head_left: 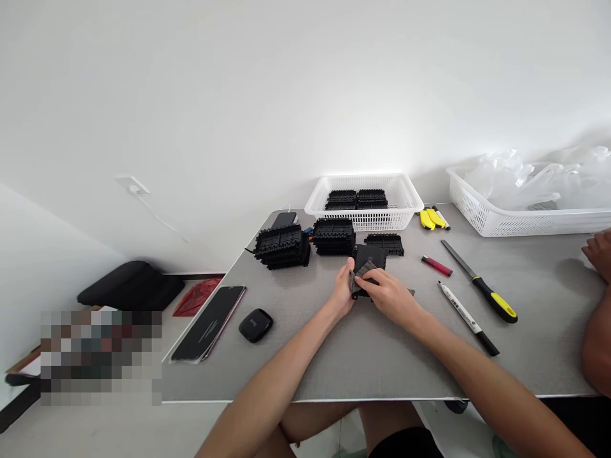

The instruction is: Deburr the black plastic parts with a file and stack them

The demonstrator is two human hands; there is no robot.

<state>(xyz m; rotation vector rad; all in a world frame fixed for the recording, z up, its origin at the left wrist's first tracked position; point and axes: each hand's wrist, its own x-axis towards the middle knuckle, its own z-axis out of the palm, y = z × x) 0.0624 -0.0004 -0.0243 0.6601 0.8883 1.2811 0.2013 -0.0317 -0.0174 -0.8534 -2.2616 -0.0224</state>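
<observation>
My left hand [342,287] and my right hand [387,294] meet over a flat black plastic part [368,259] lying on the grey table [334,356]. Both hands are closed on it, the left at its left edge, the right at its near edge. A small grey piece [363,272] shows between the fingers. Just behind stand stacks of similar black ribbed parts [282,245], [333,236], and a lower one [384,243].
A white basket [405,197] with more black parts sits at the back. Right of my hands lie a red lighter [436,265], a marker [465,316], a yellow-handled file [480,285] and yellow cutters [431,217]. A phone [210,321] and black case [255,324] lie left. Another person's arm [599,299] is at right.
</observation>
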